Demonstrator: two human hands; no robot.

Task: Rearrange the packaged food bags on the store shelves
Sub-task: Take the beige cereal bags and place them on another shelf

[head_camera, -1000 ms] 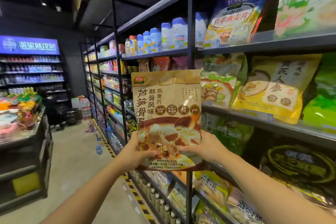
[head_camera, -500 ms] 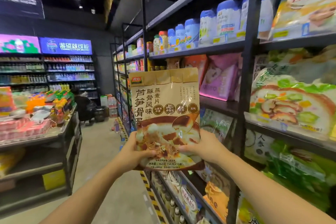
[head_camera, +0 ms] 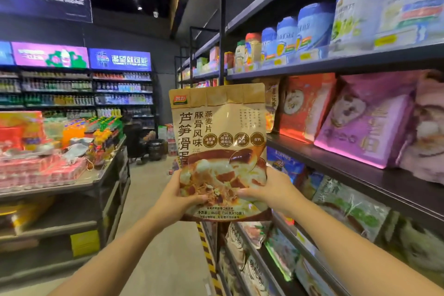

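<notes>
I hold a tan oatmeal bag (head_camera: 219,127) with brown lettering and a soup picture upright in front of me, out in the aisle. My left hand (head_camera: 176,196) grips its lower left edge, thumb on the front. My right hand (head_camera: 271,191) grips the lower right edge the same way. To the right stands the dark shelf unit (head_camera: 336,151). A red bag (head_camera: 305,106) and a pink-purple bag (head_camera: 365,120) stand on its middle shelf, just right of the held bag.
White and blue tubs (head_camera: 314,26) line the upper shelf. Green and blue bags (head_camera: 348,206) fill the lower shelves. A display stand (head_camera: 72,182) with drinks and red packs is at the left. The aisle floor (head_camera: 153,190) runs between them toward drink shelves at the back.
The view has shifted left along the shelves: yellow and green bags left the frame, red and pink ones came in. Both hands keep the same grip on the bag.
</notes>
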